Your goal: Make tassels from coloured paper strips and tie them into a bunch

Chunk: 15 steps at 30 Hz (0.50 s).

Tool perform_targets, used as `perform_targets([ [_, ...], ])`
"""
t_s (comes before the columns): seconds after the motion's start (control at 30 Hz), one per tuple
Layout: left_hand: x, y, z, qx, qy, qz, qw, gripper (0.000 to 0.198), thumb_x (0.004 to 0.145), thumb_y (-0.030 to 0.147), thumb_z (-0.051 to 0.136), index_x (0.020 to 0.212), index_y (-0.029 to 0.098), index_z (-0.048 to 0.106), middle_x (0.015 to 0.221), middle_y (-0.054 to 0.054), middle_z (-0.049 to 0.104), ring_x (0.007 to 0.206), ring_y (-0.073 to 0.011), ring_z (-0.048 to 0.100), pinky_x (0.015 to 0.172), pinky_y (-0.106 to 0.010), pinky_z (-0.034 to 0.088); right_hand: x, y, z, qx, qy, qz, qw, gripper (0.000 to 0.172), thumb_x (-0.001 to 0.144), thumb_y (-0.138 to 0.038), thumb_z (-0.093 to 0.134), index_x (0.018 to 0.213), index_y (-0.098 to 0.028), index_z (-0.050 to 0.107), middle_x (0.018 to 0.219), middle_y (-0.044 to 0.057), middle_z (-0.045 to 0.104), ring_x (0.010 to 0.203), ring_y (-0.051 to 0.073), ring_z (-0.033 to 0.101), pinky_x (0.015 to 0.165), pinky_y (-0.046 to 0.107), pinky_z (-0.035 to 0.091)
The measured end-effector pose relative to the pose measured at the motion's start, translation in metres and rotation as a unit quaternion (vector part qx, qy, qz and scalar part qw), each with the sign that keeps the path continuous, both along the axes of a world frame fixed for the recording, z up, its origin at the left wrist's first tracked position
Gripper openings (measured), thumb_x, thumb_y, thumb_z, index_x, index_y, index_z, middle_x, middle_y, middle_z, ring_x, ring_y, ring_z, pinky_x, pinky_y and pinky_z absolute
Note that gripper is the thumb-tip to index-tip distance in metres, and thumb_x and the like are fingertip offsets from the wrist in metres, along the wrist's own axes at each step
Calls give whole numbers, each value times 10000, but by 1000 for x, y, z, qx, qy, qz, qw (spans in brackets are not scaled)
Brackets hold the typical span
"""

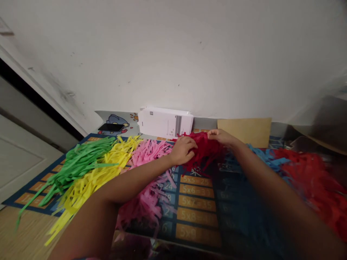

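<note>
Gripping a bunch of dark red paper strips (202, 150) from both sides, the left hand (183, 150) and right hand (221, 137) are working apart from each other, with the bunch spanning the gap between them. The left hand is curling over the bunch's left side, while the right hand is pinching its top right end. The strips are hanging over the far part of a multiplication-table mat (196, 216), near its far edge and about midway across.

Pink paper strips (148, 151) are lying just left of the left hand and are spreading beneath the left forearm toward the near edge. Yellow paper strips (108, 173) and green paper strips (78, 162) are lying further left, with both spilling over the mat's left edge onto a wooden floor (27, 224). Blue paper strips (267, 159) and bright red paper strips (311, 180) are heaping up on the right. Along the far edge, a black phone (110, 127), a white carton (165, 122) and a tan cardboard sheet (244, 131) are leaning or resting against a white wall (173, 54).
</note>
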<state>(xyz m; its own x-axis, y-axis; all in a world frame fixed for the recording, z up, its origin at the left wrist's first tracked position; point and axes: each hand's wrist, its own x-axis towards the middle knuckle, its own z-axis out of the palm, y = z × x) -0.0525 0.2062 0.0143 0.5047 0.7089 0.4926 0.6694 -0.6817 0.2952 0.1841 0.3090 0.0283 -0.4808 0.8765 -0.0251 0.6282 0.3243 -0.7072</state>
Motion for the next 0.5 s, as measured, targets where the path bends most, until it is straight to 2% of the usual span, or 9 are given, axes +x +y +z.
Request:
perform_targets([
  [0.1,15,5,11,23,-141,71,987,235,826,226,534,1036,175,626,1055,-87,666,1035,-234,582,945,-383,435,2,0,15,-12,29,-13,999,218,720,-410,551,742,-193,541,552,-44,502,483,98,426,477,220,304],
  [0.17,27,12,21,27,-167,123,978,207,871,268,542,1039,170,610,1025,-89,664,1001,-232,592,918,-374,449,0,-2,23,-11,37,-11,999,211,692,-396,571,738,-190,559,558,-42,508,487,96,424,474,220,298],
  [0.23,37,22,30,40,-120,147,981,284,873,337,602,1103,171,604,1086,-101,663,1062,-255,581,940,-393,431,-3,-4,29,-4,37,-5,999,198,671,-378,593,709,-185,567,561,-38,510,495,95,422,479,222,302],
  [0.33,48,33,40,54,27,131,990,443,848,346,660,1256,203,560,1225,-109,644,1183,-294,540,984,-439,372,-8,-7,35,13,31,-2,999,191,693,-370,596,675,-184,558,549,-35,502,495,99,418,486,227,315],
  [0.4,50,38,42,37,93,139,985,364,895,279,584,1253,216,570,1171,-102,678,1130,-287,581,959,-448,362,-9,-10,35,31,29,-9,999,198,747,-377,568,721,-181,574,596,-16,550,524,115,464,509,234,356],
  [0.5,46,43,42,9,103,176,979,240,923,216,495,1115,196,638,1027,-98,723,1005,-272,638,898,-434,373,-7,-18,31,81,17,-26,996,257,801,-399,587,920,-173,613,796,38,660,678,160,579,620,262,446],
])
